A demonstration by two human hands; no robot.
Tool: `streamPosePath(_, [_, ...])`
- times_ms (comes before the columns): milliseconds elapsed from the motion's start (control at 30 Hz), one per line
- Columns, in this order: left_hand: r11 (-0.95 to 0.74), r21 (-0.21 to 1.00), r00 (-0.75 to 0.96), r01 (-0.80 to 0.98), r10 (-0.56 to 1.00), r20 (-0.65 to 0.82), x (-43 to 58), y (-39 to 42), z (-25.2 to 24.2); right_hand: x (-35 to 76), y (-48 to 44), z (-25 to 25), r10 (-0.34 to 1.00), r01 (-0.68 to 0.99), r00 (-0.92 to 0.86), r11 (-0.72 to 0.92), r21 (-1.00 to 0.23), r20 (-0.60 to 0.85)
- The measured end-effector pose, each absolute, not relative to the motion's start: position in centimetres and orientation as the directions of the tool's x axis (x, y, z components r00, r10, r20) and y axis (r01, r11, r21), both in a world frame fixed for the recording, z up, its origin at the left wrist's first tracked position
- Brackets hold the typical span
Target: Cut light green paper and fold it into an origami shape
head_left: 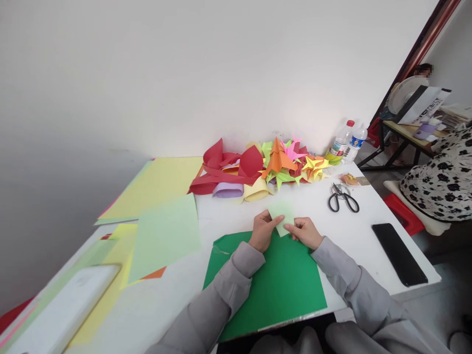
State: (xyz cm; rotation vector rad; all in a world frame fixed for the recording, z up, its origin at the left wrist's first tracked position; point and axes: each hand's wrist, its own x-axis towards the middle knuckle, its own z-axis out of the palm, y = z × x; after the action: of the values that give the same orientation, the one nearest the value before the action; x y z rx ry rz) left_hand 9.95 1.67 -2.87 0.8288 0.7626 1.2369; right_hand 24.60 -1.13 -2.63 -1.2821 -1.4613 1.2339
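Observation:
A small piece of pale green paper (281, 210) is held up between both hands, over the far edge of a dark green sheet (285, 280). My left hand (263, 231) pinches its left side, with the thumb lying across the front. On the lower right, my right hand (305, 232) grips it between thumb and fingers. The paper is tilted, and its upper part looks blurred. The fingers behind it are hidden.
Folded paper shapes (277, 162) pile against the wall beside two bottles (342, 140). Scissors (342, 199) and a black phone (399, 254) lie to the right. Coloured sheets (165, 236) and a white box-like object (70, 307) occupy the left. A person in patterned clothing (440, 177) sits at right.

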Motion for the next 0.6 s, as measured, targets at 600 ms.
streamPosePath(600, [0.192, 0.846, 0.210, -0.497, 0.973, -0.097, 10.06, 1.56, -2.47, 24.71, -1.13, -2.91, 0.985, 0.267, -0.156, 0.109, -0.957, 0.068])
